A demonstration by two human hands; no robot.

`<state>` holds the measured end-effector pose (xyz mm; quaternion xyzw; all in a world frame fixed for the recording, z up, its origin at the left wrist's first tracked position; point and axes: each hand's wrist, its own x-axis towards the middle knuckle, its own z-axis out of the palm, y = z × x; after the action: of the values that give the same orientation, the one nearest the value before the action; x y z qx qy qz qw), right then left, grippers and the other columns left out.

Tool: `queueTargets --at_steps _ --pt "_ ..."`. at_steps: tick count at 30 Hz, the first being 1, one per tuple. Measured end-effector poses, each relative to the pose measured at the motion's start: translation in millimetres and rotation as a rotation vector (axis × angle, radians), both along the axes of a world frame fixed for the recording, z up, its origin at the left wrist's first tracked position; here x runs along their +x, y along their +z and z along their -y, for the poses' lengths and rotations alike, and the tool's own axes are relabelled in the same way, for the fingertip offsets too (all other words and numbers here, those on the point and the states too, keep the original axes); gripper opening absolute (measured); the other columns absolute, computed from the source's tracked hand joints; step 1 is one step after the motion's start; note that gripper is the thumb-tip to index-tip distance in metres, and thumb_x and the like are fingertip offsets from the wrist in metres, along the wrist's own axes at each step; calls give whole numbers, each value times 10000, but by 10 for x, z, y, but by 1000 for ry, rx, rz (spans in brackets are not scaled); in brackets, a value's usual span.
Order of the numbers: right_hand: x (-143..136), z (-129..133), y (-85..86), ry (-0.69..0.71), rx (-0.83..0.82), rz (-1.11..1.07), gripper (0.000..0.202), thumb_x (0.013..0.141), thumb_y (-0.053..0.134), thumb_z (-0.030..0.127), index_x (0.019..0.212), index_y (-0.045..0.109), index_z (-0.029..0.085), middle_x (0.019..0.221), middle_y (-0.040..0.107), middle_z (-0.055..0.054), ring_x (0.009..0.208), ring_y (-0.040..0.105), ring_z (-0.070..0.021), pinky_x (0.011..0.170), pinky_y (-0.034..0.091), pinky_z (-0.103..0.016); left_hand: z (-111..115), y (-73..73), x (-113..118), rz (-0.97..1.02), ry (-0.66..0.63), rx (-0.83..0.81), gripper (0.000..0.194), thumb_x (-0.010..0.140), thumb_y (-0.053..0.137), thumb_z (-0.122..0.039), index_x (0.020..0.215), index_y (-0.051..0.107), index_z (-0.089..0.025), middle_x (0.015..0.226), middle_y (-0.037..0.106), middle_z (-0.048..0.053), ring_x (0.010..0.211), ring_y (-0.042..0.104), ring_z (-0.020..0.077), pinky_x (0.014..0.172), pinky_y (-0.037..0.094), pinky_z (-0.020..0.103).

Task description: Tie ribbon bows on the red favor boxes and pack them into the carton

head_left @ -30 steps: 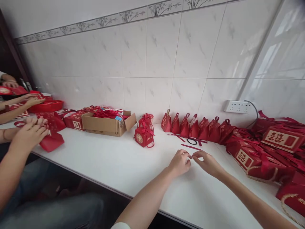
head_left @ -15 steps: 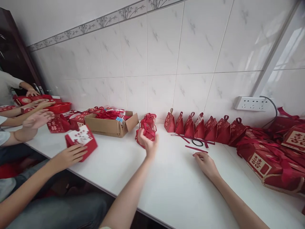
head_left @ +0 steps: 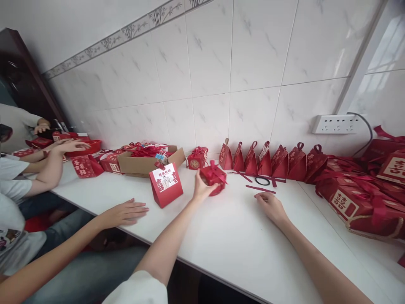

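My left hand point(head_left: 201, 187) grips a small red gift box point(head_left: 215, 182) tied with a ribbon bow, its thumb and fingers around the near left side. On the table, my right hand point(head_left: 272, 207) rests with its fingers curled together; whether anything is inside them is hidden. Just beyond that hand lie several dark red strips point(head_left: 261, 189) and a black ring point(head_left: 262, 181). Behind the held box, a similar ribboned box point(head_left: 197, 158) stands by the wall. A red tent-shaped box point(head_left: 166, 191) with a white printed front stands to the left of my left hand.
A co-worker's hand point(head_left: 128, 212) lies on the table at left, with other people's arms farther along. An open cardboard box point(head_left: 136, 166) holds red ribboned items. Several peaked red boxes point(head_left: 280, 162) line the wall. Larger red boxes point(head_left: 357, 207) are piled at right, below a socket strip point(head_left: 336, 124).
My left hand has taken hold of the nearer ribboned box and brought it right, away from the one behind. The co-worker's tent-shaped box moved right and was let go. My right hand stayed put.
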<state>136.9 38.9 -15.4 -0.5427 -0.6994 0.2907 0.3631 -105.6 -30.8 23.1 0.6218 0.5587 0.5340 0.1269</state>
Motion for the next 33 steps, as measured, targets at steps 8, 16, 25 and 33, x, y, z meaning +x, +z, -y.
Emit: queueTargets --at_steps 8,16,25,33 --pt "183 -9 124 -62 24 -663 446 830 349 532 985 550 165 1221 538 -145 1108 549 -241 798 529 -315 -309 -269 782 95 -337 34 970 616 721 -248 1373 115 -199 1364 365 160 1270 379 270 1033 364 446" --pt "178 207 444 172 279 -503 385 822 489 489 1102 519 226 1079 606 -76 1017 566 -204 852 483 -358 -300 -345 715 -145 -496 49 995 685 690 -296 1410 13 -216 1445 250 182 1294 360 305 1068 309 516" --pt "195 307 416 158 285 -395 268 811 511 411 654 509 193 1185 562 -100 1123 514 -234 877 437 -377 -315 -368 704 -152 -449 27 1013 695 690 -330 1415 -14 -223 1432 250 189 1291 366 301 1046 352 477" --pt "271 370 390 169 274 -304 240 791 519 369 629 481 196 1243 493 -94 1179 459 -240 879 435 -384 -305 -342 740 -138 -547 -8 1131 655 716 -346 1411 -118 -236 1416 292 186 1281 386 314 1042 344 510"
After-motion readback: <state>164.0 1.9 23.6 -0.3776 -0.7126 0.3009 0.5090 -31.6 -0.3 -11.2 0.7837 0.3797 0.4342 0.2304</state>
